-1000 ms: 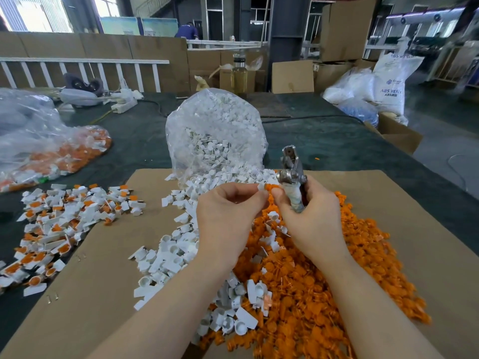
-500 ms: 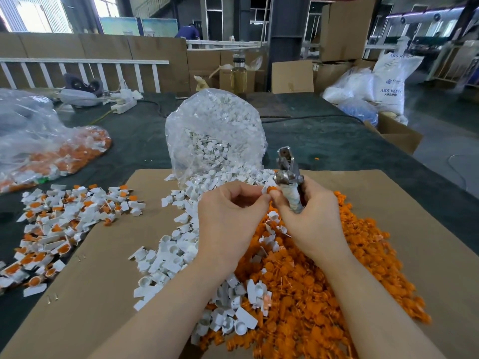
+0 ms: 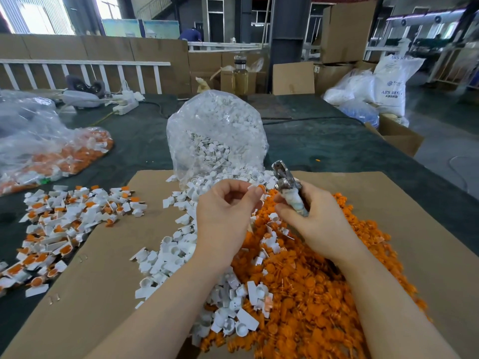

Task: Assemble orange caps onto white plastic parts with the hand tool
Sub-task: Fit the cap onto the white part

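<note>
The person is working over a sheet of brown cardboard (image 3: 388,229) laid on the dark table (image 3: 324,149). The left hand (image 3: 225,213) is pinching a small white part with an orange cap (image 3: 259,189) between thumb and fingertips, holding it up just left of the hand tool (image 3: 286,189). The right hand (image 3: 316,221) is curling its fingers around the tool's wrapped handle, with the metal head sticking up and tilting toward the far left. The cap and the tool head are sitting very close together; whether they are touching I cannot tell.

Beneath both hands is lying a heap of orange caps (image 3: 311,294), spreading near and right. A spill of white parts (image 3: 176,244) is running left of it from the clear bag (image 3: 215,133) standing on the far side. Finished pieces (image 3: 59,224) are lying scattered well to the left.
</note>
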Motion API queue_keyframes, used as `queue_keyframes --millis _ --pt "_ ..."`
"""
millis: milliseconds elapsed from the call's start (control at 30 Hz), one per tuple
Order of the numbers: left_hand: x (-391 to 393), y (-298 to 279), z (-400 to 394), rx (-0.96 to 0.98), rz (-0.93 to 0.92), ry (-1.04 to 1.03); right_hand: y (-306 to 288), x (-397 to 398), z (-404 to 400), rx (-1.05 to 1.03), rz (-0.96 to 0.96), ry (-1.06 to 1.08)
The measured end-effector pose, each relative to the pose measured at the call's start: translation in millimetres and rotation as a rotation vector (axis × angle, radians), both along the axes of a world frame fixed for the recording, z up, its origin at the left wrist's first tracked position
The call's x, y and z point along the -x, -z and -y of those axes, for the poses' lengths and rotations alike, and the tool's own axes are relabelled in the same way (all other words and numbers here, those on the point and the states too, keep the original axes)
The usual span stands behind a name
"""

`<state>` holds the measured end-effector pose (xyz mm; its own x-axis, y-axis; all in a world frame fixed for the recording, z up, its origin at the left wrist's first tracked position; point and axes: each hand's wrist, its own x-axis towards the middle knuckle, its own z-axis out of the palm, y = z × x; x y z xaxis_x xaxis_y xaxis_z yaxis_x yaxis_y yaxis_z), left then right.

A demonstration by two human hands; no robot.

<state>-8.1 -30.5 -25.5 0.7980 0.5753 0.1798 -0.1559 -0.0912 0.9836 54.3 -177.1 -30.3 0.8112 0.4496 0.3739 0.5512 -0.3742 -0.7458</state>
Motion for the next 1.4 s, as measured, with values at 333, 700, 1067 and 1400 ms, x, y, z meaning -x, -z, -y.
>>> queue_keyframes --millis 333,700,1067,1400 --pt "1 -2 0 0.055 0.104 0.081 0 -2 4 0.146 -0.02 -0.109" --pt "2 0 -1 0.029 0.152 0.135 0 1 3 0.187 -0.026 -0.111" --pt "0 0 -2 0.025 0.154 0.134 1 1 0 0.224 0.022 -0.058" --pt "-6 -9 -62 0.928 0.104 -0.243 7 -2 -2 0.297 0.173 0.096"
